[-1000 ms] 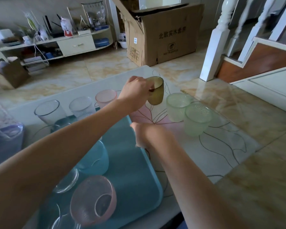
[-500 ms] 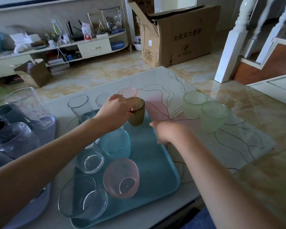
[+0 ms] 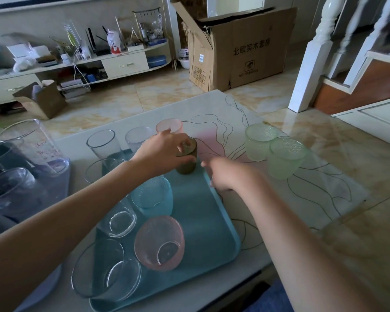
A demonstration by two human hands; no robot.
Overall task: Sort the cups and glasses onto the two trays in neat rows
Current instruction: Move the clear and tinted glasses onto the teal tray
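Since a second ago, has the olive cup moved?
Yes. The olive cup, gripped by the left hand, came down from near the green cups to the far corner of the teal tray.

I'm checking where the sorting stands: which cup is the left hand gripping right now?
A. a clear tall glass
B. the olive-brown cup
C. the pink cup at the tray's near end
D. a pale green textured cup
B: the left hand grips the olive-brown cup by its rim at the far end of the teal tray.
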